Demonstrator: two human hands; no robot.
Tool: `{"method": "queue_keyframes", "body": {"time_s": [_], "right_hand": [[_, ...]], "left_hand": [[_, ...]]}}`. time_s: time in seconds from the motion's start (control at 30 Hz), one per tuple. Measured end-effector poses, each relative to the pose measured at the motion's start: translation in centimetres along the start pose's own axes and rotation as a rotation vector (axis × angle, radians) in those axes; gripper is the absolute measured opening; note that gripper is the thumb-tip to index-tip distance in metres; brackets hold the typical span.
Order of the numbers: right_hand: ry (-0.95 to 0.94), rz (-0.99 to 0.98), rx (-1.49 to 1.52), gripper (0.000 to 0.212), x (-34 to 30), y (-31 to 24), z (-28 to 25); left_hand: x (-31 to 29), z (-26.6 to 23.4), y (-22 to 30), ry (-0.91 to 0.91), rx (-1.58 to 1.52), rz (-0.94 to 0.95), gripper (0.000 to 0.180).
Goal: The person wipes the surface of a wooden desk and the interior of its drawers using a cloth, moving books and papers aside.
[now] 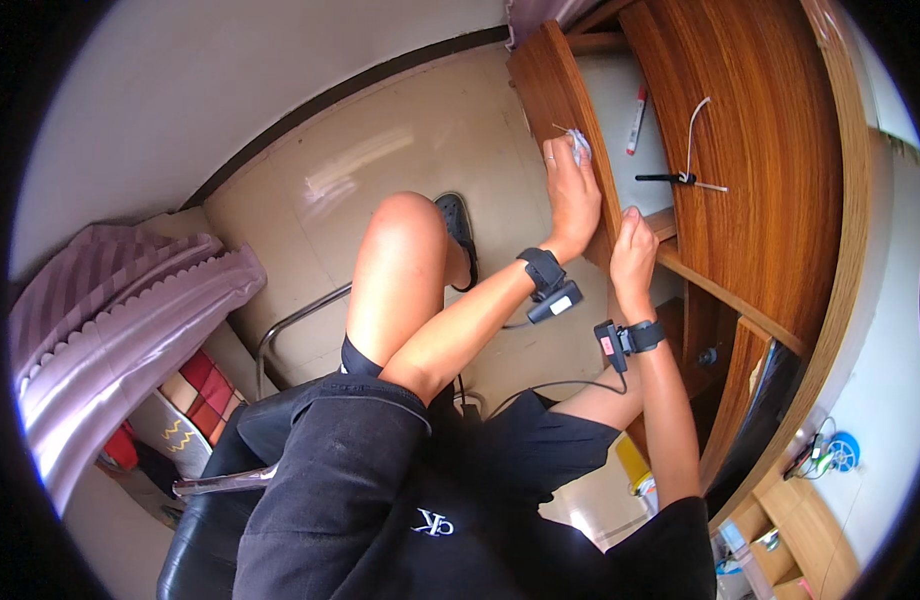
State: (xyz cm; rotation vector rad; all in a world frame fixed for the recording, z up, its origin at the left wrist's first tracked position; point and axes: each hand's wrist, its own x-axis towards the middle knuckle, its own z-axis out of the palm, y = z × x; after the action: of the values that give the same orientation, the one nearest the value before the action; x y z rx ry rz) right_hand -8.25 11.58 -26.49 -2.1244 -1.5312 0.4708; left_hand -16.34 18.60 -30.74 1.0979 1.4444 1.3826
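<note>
A wooden desk drawer [595, 120] is pulled out, its pale bottom showing. My left hand [572, 195] is closed on a crumpled whitish cloth or tissue [580, 147] against the outer face of the drawer front. At the near end of that front, my right hand [635, 250] is closed round the drawer's edge, its fingertips partly hidden. Inside the drawer lies a white marker with a red cap [636, 122]. A thin black stick-like thing [665, 178] with a white cord [693, 130] rests at the desktop's edge, reaching over the drawer.
The brown wooden desktop [750, 150] spreads to the right. Below it stands an open cabinet space [700, 340]. My knee [410, 225] is left of the drawer. A black chair [205, 520], a purple curtain [170, 310] and a wall surround me. Cables hang from both wrist straps.
</note>
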Motion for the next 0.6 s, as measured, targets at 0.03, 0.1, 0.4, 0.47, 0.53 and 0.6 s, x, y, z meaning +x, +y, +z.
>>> {"method": "queue_keyframes", "body": {"time_s": [0.03,0.1,0.4,0.47,0.53,0.6], "right_hand": [[0.000,0.001,0.001,0.037,0.0,-0.1,0.0],[-0.006,0.022,0.001,0.036,0.1,-0.4,-0.3],[0.034,0.011,0.087,0.034,0.2,-0.1,-0.1],[0.021,0.033,0.070,0.034,0.1,0.7,-0.4],[-0.021,0.063,0.084,0.035,0.3,1.2,-0.5],[-0.003,0.058,0.107,0.037,0.5,0.7,-0.6]], "left_hand": [[-0.5,-0.2,-0.9,-0.024,-0.003,-0.057,0.015],[-2.3,0.0,-4.2,-0.067,0.011,-0.227,0.016],[-8.6,1.6,-3.8,-0.019,-0.068,-0.576,0.018],[-7.5,1.2,1.2,-0.040,-0.082,-0.400,0.015],[-5.4,0.6,4.1,-0.043,-0.080,-0.096,0.013],[-3.0,0.3,3.5,-0.130,-0.078,-0.159,0.013]]}}
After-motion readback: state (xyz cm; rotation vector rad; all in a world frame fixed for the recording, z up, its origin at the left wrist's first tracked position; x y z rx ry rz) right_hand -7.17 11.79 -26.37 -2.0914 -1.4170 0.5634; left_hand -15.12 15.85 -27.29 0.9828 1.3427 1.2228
